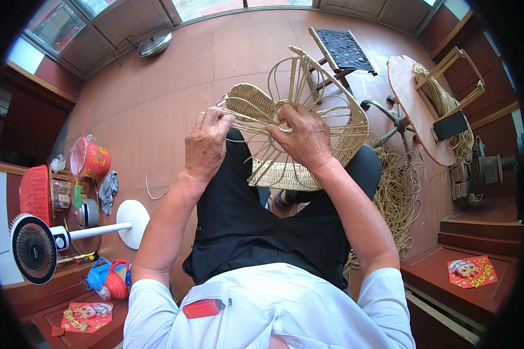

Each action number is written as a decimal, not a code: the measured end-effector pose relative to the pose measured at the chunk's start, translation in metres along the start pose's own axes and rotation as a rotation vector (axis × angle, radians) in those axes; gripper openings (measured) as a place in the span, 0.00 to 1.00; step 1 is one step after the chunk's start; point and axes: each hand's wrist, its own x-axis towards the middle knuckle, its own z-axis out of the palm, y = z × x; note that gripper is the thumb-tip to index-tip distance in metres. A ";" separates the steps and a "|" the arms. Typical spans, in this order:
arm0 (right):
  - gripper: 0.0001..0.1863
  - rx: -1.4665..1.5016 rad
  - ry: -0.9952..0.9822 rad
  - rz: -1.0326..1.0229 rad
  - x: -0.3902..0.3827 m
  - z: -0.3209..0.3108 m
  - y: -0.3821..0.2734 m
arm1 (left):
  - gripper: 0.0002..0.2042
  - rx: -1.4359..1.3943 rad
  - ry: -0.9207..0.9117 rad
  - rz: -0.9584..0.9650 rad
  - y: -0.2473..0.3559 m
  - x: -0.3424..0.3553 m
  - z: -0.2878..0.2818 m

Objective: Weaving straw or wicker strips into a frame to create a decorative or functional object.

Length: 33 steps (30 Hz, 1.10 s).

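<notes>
A half-woven piece of tan cord, like a basket (348,136), rests on my lap, with loose strands fanning out from its middle. My left hand (205,142) is at its left side, thumb and fingers pinched on the ends of several cord strands (249,121). Over the middle of the weave is my right hand (304,135), its fingers curled and pressed together on the strands there. The knuckles partly hide the exact point of the right grip. Some cords arch up in loops (285,72) beyond the right hand.
A pile of loose cord (393,200) lies on the floor by my right leg. Farther right are a round board (404,87) with coiled cord (436,96) and a phone (449,126). A folding stool (343,49) stands ahead. At left are a fan (34,249) and a red bucket (94,160).
</notes>
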 end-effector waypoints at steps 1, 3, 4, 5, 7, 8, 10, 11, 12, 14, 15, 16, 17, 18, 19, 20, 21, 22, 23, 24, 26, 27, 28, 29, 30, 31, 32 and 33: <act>0.17 -0.002 -0.008 0.000 0.000 0.000 0.000 | 0.11 0.031 -0.037 0.007 0.001 0.001 -0.002; 0.17 -0.005 -0.006 0.000 0.000 0.000 0.000 | 0.11 0.072 -0.060 0.033 0.002 0.004 -0.005; 0.18 -0.009 -0.005 -0.001 0.000 0.000 0.001 | 0.11 0.111 -0.081 0.058 0.002 0.005 -0.006; 0.18 -0.008 -0.004 0.000 0.000 0.000 0.001 | 0.11 0.112 -0.082 0.059 0.002 0.006 -0.008; 0.18 0.001 -0.010 -0.006 0.000 0.000 0.000 | 0.10 0.288 -0.128 0.125 0.003 0.010 -0.010; 0.18 0.000 -0.010 -0.005 0.000 -0.001 0.000 | 0.10 0.287 -0.128 0.125 0.003 0.012 -0.011; 0.18 0.000 -0.035 0.008 0.000 -0.002 -0.001 | 0.08 0.406 -0.198 0.161 0.002 0.018 -0.012; 0.18 0.000 -0.033 0.009 0.000 -0.002 -0.001 | 0.08 0.407 -0.197 0.162 0.001 0.020 -0.012; 0.18 -0.001 -0.034 0.010 0.000 -0.001 -0.001 | 0.06 0.424 -0.189 0.199 -0.001 0.022 -0.011; 0.18 -0.001 -0.034 0.012 0.000 -0.001 -0.001 | 0.05 0.440 -0.180 0.237 -0.005 0.025 -0.010; 0.18 -0.003 -0.039 0.016 0.000 -0.002 -0.001 | 0.05 0.426 -0.161 0.270 -0.008 0.026 -0.010; 0.18 -0.004 -0.045 0.019 0.000 -0.002 -0.001 | 0.05 0.411 -0.143 0.303 -0.011 0.027 -0.010; 0.18 -0.004 -0.043 0.020 -0.001 -0.002 0.000 | 0.05 0.411 -0.143 0.306 -0.014 0.028 -0.010; 0.18 -0.003 -0.038 0.016 -0.001 -0.001 0.001 | 0.06 0.374 -0.150 0.331 -0.017 0.028 -0.009; 0.18 -0.003 -0.033 0.012 -0.001 -0.001 0.002 | 0.06 0.336 -0.157 0.356 -0.021 0.028 -0.009; 0.18 -0.003 -0.033 0.013 -0.001 -0.001 0.002 | 0.06 0.336 -0.158 0.357 -0.023 0.026 -0.009; 0.18 -0.003 -0.036 0.012 0.000 -0.002 0.001 | 0.06 0.303 -0.124 0.371 -0.026 0.024 -0.007; 0.18 -0.003 -0.040 0.009 0.001 -0.002 0.000 | 0.06 0.271 -0.090 0.384 -0.028 0.021 -0.006; 0.18 -0.004 -0.040 0.011 0.001 -0.003 -0.001 | 0.06 0.270 -0.090 0.384 -0.030 0.018 -0.003; 0.18 -0.008 -0.040 0.009 0.001 -0.003 -0.001 | 0.06 0.233 -0.063 0.370 -0.031 0.015 -0.002; 0.18 -0.015 -0.040 0.009 0.001 -0.002 -0.001 | 0.07 0.195 -0.037 0.355 -0.030 0.010 0.001; 0.18 -0.006 0.007 -0.014 0.000 -0.001 -0.001 | 0.07 0.183 -0.023 0.342 -0.029 0.008 0.001; 0.19 0.004 0.053 -0.037 0.000 0.000 -0.001 | 0.08 0.173 -0.009 0.328 -0.028 0.006 0.002; 0.19 0.002 0.052 -0.038 0.000 0.000 0.000 | 0.08 0.171 -0.008 0.327 -0.026 0.006 0.001; 0.19 0.006 0.054 -0.038 0.000 0.000 0.000 | 0.09 0.174 0.037 0.333 -0.023 0.006 0.000; 0.19 0.010 0.056 -0.040 0.000 0.000 0.000 | 0.09 0.178 0.082 0.339 -0.020 0.006 -0.001; 0.19 0.008 0.055 -0.038 0.000 0.000 0.001 | 0.09 0.175 0.082 0.338 -0.014 0.005 -0.004; 0.18 0.006 0.057 -0.037 0.000 0.000 0.001 | 0.09 0.102 0.055 0.366 -0.007 0.004 -0.011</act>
